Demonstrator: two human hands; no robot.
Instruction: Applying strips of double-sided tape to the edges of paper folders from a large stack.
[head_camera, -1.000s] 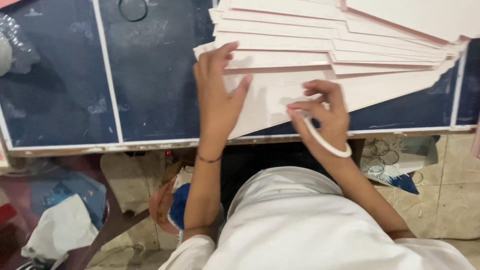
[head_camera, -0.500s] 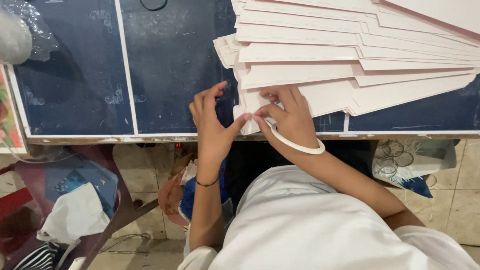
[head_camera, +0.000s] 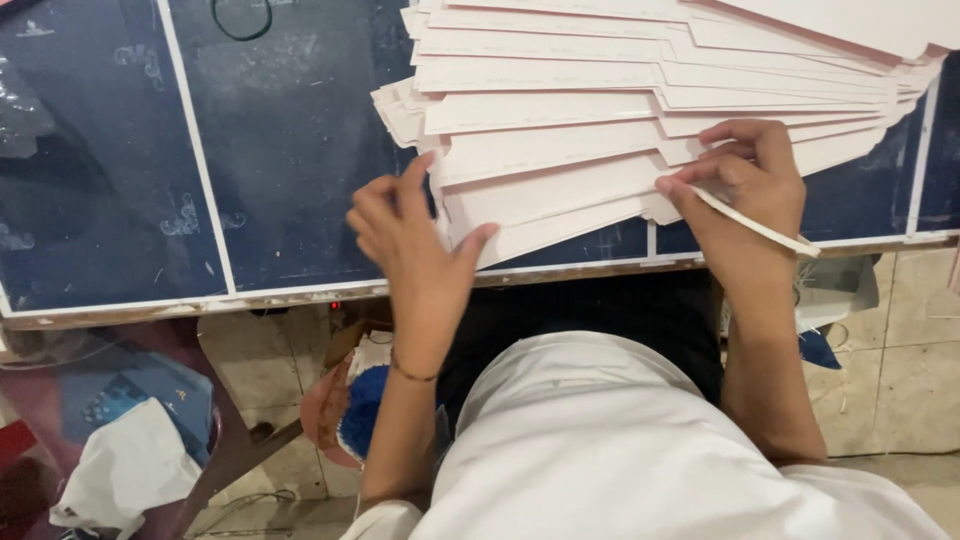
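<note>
A fanned stack of long pale pink paper sheets (head_camera: 600, 110) lies on a dark blue tabletop (head_camera: 290, 150) marked with white lines. My left hand (head_camera: 415, 245) pinches the left end of the lowest sheets, thumb on top and fingers spread. My right hand (head_camera: 745, 190) presses on the right part of the lowest sheets and grips a thin white curved stick (head_camera: 755, 225) that points toward the table's front edge. A thin bracelet circles my left wrist.
A black ring (head_camera: 240, 15) lies at the table's far edge. A wooden front edge (head_camera: 250, 300) bounds the table. Below it are a tiled floor, a white cloth bag (head_camera: 130, 465) at the left and a blue and red bundle (head_camera: 350, 410) near my lap.
My right hand has slid rightward along the lowest sheets, away from my left hand. The left hand has kept its hold on the left end. The view has shifted a little.
</note>
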